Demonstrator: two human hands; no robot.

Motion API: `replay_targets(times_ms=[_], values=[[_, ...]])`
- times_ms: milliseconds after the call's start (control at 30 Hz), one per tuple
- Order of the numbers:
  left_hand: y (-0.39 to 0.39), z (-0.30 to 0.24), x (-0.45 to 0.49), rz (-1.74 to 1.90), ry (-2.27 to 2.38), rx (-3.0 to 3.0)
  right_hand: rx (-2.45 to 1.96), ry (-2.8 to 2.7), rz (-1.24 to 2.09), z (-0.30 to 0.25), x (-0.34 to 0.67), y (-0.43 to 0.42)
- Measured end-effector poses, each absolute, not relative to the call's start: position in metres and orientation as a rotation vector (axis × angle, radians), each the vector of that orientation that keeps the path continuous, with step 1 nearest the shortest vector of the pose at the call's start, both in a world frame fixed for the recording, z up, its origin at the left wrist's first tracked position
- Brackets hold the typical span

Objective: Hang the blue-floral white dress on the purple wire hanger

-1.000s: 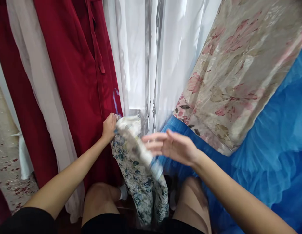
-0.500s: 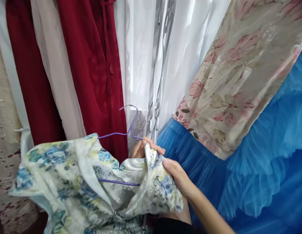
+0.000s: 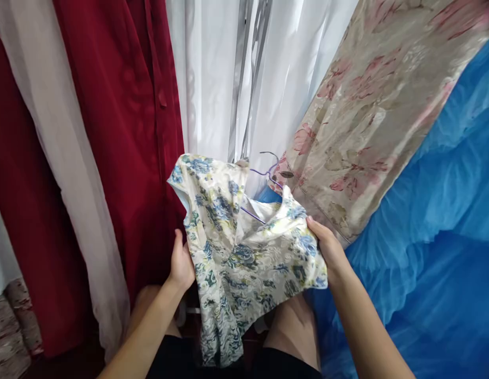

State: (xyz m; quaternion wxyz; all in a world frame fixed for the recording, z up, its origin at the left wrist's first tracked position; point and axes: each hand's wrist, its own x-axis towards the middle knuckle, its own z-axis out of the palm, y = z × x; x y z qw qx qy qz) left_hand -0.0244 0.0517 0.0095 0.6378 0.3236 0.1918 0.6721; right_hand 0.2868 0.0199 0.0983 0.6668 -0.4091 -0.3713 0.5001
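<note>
In the head view a cream dress with blue, green and yellow flowers is held up on a thin purple hanger. The hanger's hook sticks out above the V-shaped neckline. My right hand is closed on the dress at its right shoulder, thumb in front and fingers hidden behind the cloth. At the opposite side edge, my left hand holds the dress, with its thumb raised and its fingers out of sight behind the fabric. The lower part of the dress hangs in folds between my legs.
Dark red cloth and a pale sheer strip hang at left. White curtains with grey bands hang behind. On the right are a beige cloth with pink flowers and a blue ruffled tulle garment.
My left hand has moved from behind the neckline to the dress's left side. My right hand now grips the shoulder's outer edge. The dress and hanger have shifted right and show more fully.
</note>
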Motion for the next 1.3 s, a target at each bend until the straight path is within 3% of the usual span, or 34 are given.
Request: replay_targets(times_ms=[167, 367, 467, 533, 600, 667, 733, 833, 1167, 1300], values=[[0.056, -0.030, -0.024, 1.736, 0.715, 0.550, -0.889, -1.063, 1.189, 0.113, 0.277, 0.046], [0.018, -0.069, -0.016, 1.611, 0.904, 0.716, -1.057, -1.309, 1.257, 0.110, 0.296, 0.031], [0.001, -0.084, -0.011, 1.543, 0.979, 0.738, -1.170, -1.263, 0.689, 0.091, 0.287, 0.018], [-0.009, -0.094, -0.011, 1.511, 1.040, 0.736, -1.150, -0.948, 0.113, 0.059, 0.267, 0.003], [-0.017, -0.101, -0.011, 1.504, 1.085, 0.725, -1.051, -0.561, -0.199, 0.015, 0.238, -0.015], [-0.024, -0.103, -0.008, 1.512, 1.092, 0.728, -1.038, -0.591, 0.027, -0.030, 0.209, -0.029], [-0.029, -0.100, -0.004, 1.509, 1.080, 0.784, -1.059, -0.963, 0.599, -0.060, 0.186, -0.036], [-0.033, -0.090, 0.000, 1.488, 1.073, 0.978, -0.973, -1.217, 1.078, -0.066, 0.167, -0.032], [-0.037, -0.096, -0.022, 1.337, 1.140, 1.277, -0.977, -1.151, 1.141, -0.035, 0.169, -0.036], [-0.033, -0.091, -0.012, 1.598, 1.225, 1.213, -1.052, -1.223, 1.264, -0.035, 0.183, -0.038]])
